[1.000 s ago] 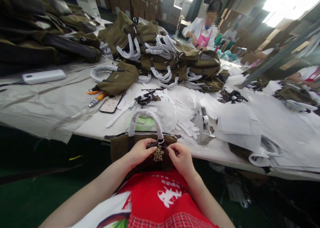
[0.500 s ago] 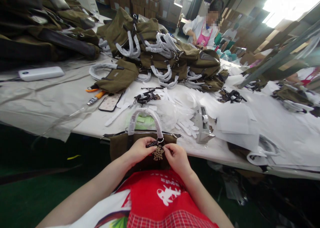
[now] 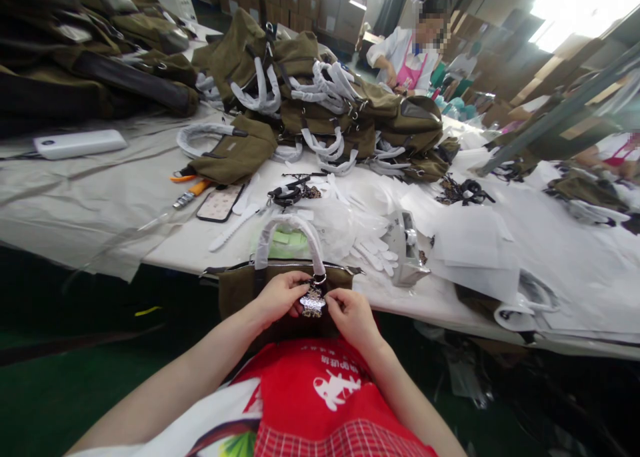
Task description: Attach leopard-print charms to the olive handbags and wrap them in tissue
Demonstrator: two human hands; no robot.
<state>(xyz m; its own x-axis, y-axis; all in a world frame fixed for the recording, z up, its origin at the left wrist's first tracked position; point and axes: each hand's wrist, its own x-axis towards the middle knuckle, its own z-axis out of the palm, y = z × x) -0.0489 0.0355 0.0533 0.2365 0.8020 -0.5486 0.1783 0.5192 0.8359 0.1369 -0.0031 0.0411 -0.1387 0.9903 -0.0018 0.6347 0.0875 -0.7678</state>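
White worktable (image 3: 175,247); left hand (image 3: 280,298) pinches shiny bag charm (image 3: 313,303); right hand (image 3: 353,313) pinched narrow, contents unclear; charm likely light, stiff, slick; edge grip best.

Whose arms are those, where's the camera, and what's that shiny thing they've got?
There's no robot here, just a person in a red apron. The camera is worn on that person's head, so every picture looks forward and down past their own arms.

The left hand holds a small shiny charm. The right hand pinches close by its other edge; I can't tell if it grips it. Behind them is a brown-green bag with a wrapped handle.

On the white table lie a pile of similar bags, a phone and white papers. Another person stands across the table.
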